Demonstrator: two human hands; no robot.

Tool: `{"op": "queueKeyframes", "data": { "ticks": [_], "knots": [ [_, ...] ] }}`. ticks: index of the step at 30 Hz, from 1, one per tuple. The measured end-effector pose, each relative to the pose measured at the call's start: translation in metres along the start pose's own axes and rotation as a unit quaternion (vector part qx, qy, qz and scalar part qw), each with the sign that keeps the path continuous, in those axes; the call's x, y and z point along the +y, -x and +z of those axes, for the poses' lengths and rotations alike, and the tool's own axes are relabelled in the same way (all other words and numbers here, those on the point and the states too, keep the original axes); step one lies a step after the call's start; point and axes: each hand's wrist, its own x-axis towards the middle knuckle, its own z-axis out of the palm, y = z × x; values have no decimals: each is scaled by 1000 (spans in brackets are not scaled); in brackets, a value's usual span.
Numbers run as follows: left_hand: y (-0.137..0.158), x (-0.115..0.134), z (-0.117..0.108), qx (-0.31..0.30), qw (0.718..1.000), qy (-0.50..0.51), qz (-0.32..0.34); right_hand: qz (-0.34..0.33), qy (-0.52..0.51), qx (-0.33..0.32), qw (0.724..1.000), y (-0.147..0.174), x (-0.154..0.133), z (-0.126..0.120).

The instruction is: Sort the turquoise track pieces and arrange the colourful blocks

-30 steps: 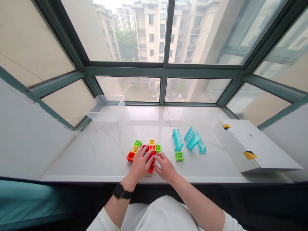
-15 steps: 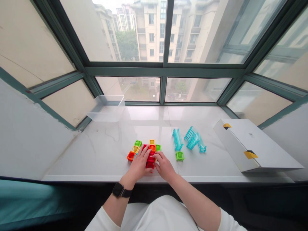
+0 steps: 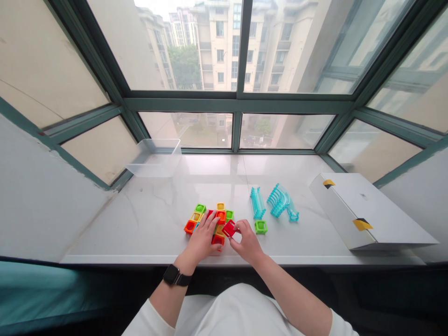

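A cluster of colourful toy building blocks lies on the white sill in front of me. My left hand rests over it, fingers and thumb braced round the blocks and hiding part of them. My right hand pinches a red block between thumb and fingers, tilted and just right of the cluster. A yellow block shows beside it, with an orange-red block nearer me. Farther right sits a single green block, apart from the rest.
Behind the green block lie a straight translucent blue track piece and curved blue pieces. A clear plastic bin stands at the back left. On the right is a white box with yellow-black tabs. Windows enclose the sill.
The red block has come off the cluster in my right hand, which moved slightly right, uncovering the yellow block. My left hand has stayed in place.
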Motion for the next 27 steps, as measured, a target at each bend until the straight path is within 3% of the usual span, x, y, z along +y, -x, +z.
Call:
{"op": "queueKeyframes", "data": {
  "ticks": [4,7,11,14,19,27],
  "knots": [
    [-1,1,-2,-9,1000,-9,-10,43,-109,-1,993,0,-11,-21],
    [-1,9,-8,26,1000,-1,-16,121,-238,3,964,2,-19,-35],
    [2,39,-21,126,988,89,28,179,-354,21,918,4,-28,-50],
    [6,68,-32,146,969,190,69,186,-390,18,902,4,-37,-57],
    [8,99,-40,149,956,245,64,151,-400,4,904,3,-52,-63],
    [11,106,-44,162,952,254,51,103,-364,-12,925,4,-68,-73]
  ]
}}
